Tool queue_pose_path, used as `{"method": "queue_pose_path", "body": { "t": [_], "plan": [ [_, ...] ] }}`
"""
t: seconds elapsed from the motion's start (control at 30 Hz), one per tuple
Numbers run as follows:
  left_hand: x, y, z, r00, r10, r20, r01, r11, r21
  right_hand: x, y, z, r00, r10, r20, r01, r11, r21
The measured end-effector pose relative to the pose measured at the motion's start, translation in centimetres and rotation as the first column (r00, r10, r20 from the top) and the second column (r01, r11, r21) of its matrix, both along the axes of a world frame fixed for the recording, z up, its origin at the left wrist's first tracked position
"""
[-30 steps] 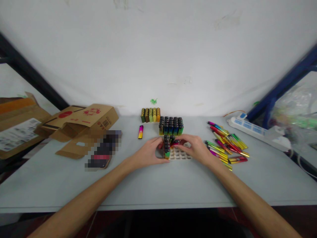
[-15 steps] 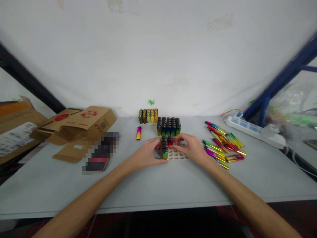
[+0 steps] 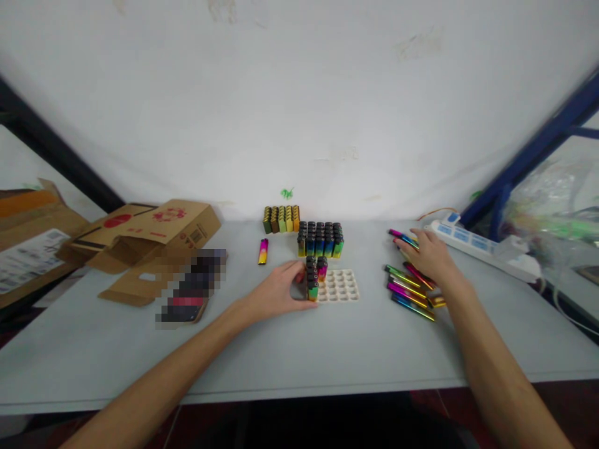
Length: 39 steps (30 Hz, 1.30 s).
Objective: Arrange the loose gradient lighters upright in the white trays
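A white tray (image 3: 352, 288) with round-cornered pockets lies at the middle of the table. Its left column holds a row of upright lighters (image 3: 312, 280), and a pink and yellow lighter (image 3: 322, 269) stands beside that row. My left hand (image 3: 282, 289) is wrapped round the tray's left end and the lighter row, thumb in front, fingers behind. Over the loose, shiny coloured lighters (image 3: 406, 300) on the right is my right hand (image 3: 428, 254), its fingertips down among them; whether it grips one is hidden.
Behind the tray stands a block of black-topped lighters (image 3: 320, 240), with a yellow-topped group (image 3: 281, 219) further back. One lighter (image 3: 262, 251) lies alone. Cardboard boxes (image 3: 187, 227) and a pixelated phone-like object (image 3: 194, 287) are left, a power strip (image 3: 484, 246) right.
My right hand has moved from the tray to the loose lighters on the right, uncovering the tray's pockets and the pink and yellow lighter. My left hand has stayed in place.
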<state>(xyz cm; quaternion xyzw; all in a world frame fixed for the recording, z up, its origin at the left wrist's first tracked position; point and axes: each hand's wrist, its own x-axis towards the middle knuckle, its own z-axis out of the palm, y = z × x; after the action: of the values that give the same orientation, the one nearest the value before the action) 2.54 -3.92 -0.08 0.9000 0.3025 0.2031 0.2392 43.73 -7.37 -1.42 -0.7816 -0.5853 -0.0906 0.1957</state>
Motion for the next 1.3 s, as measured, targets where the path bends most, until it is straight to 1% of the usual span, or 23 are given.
{"method": "queue_pose_path", "body": {
  "t": [0.1, 0.17, 0.23, 0.33, 0.53, 0.73, 0.87, 0.97, 1.1, 1.17, 1.23, 1.3],
  "plan": [
    [-0.1, 0.1, -0.2, 1.0, -0.012, 0.01, 0.012, 1.0, 0.003, 1.7, 0.1, -0.8, 0.989, -0.148, -0.021, 0.143, 0.98, -0.136],
    [-0.2, 0.3, -0.3, 1.0, -0.014, 0.006, 0.014, 1.0, 0.003, 2.0, 0.2, -0.9, 0.981, -0.185, -0.062, 0.168, 0.962, -0.215],
    [-0.3, 0.3, -0.3, 1.0, -0.014, -0.005, 0.014, 1.0, 0.002, 1.9, 0.2, -0.9, 0.982, -0.162, -0.101, 0.132, 0.957, -0.26],
    [-0.3, 0.3, -0.3, 1.0, -0.016, -0.005, 0.016, 1.0, 0.009, 1.3, 0.2, -0.7, 0.989, -0.101, -0.11, 0.065, 0.956, -0.287],
    [-0.2, 0.2, -0.2, 1.0, -0.016, -0.002, 0.016, 1.0, 0.0, -1.4, 0.1, -0.4, 0.994, -0.015, -0.106, -0.02, 0.946, -0.323],
    [-0.2, 0.3, -0.3, 1.0, -0.023, 0.011, 0.023, 1.0, 0.016, -4.3, -0.7, -0.6, 0.993, -0.008, -0.118, -0.025, 0.961, -0.276],
    [-0.3, 0.3, -0.3, 1.0, -0.018, 0.012, 0.018, 1.0, 0.012, -5.7, -1.3, -1.0, 0.993, 0.007, -0.121, -0.033, 0.975, -0.219],
    [-0.5, 0.3, -0.2, 1.0, -0.004, 0.011, 0.004, 1.0, 0.013, -6.9, -1.4, -1.2, 0.993, 0.025, -0.118, -0.049, 0.978, -0.203],
    [-0.5, 0.3, 0.0, 1.0, 0.0, 0.0, 0.0, 1.0, 0.02, -8.1, -1.5, -1.1, 0.989, 0.04, -0.139, -0.063, 0.983, -0.17],
    [-0.5, 0.2, 0.2, 1.0, 0.0, -0.003, 0.0, 1.0, 0.016, -8.4, -1.7, -0.6, 0.987, 0.038, -0.159, -0.057, 0.992, -0.113],
    [-0.5, 0.1, 0.4, 1.0, 0.003, -0.007, -0.003, 1.0, 0.009, -8.2, -2.1, 0.1, 0.988, 0.041, -0.152, -0.045, 0.999, -0.022],
    [-0.5, 0.0, 0.6, 1.0, 0.008, -0.014, -0.008, 1.0, 0.003, -7.7, -2.7, 1.0, 0.988, 0.088, -0.127, -0.079, 0.994, 0.076]
  ]
}}
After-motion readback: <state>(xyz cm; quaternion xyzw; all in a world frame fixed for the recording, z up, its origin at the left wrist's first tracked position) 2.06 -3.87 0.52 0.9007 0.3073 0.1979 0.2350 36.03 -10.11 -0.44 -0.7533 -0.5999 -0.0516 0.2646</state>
